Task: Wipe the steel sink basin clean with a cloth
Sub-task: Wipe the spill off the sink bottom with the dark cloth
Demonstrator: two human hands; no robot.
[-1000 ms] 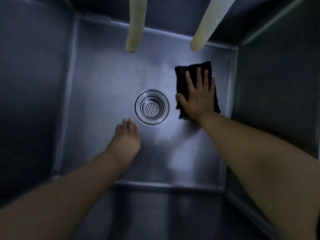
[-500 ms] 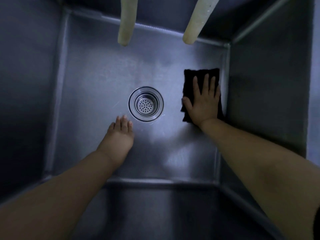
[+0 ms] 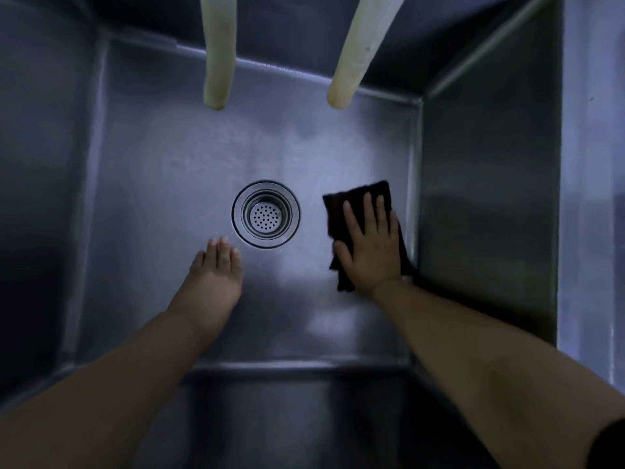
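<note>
Flat, fingers straight: my right hand (image 3: 370, 247) presses the dark cloth (image 3: 362, 198) onto the sink basin (image 3: 162, 170) floor, near the right wall, right of the drain (image 3: 266, 214). Left hand (image 3: 214, 279) rests open, holding nothing.

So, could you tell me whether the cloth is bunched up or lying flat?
Flat: the dark cloth lies under the right hand.

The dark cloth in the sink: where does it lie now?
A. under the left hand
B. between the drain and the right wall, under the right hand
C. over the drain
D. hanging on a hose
B: the cloth lies flat under the right hand, right of the drain.
</note>
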